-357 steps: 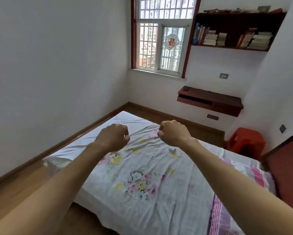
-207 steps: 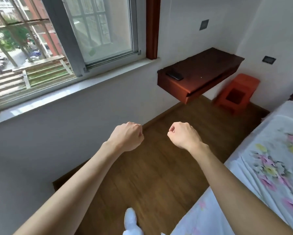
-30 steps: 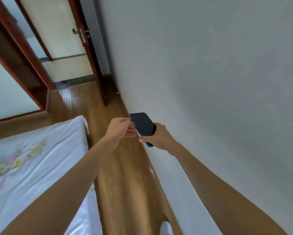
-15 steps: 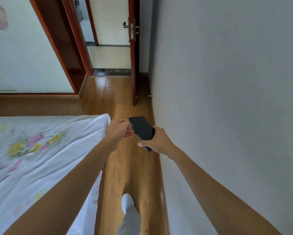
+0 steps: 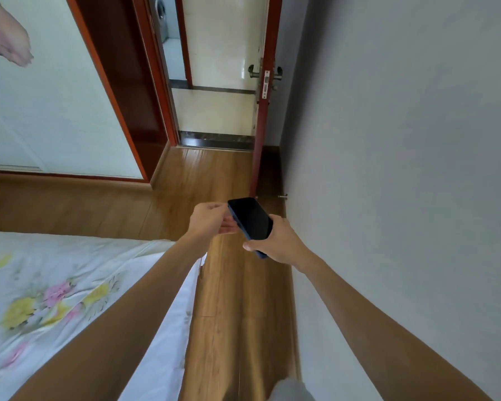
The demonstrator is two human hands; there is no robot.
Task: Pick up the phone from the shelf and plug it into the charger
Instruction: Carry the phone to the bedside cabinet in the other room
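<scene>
A dark phone (image 5: 250, 220) with a blue case edge is held screen-up in front of me, over the wooden floor. My right hand (image 5: 275, 241) grips its lower half from beneath and the right side. My left hand (image 5: 210, 219) is curled with its fingertips against the phone's left edge. No charger or shelf is in view.
A bed with a white floral sheet (image 5: 55, 299) fills the lower left. A narrow strip of wooden floor (image 5: 237, 299) runs between it and the grey wall (image 5: 402, 169) on the right. Ahead, an open red-brown door (image 5: 262, 111) leads out. A wardrobe (image 5: 55, 111) stands at left.
The view has swung from the wall toward the doorway, which is now closer and more central. Both hands keep the same hold on the phone.
</scene>
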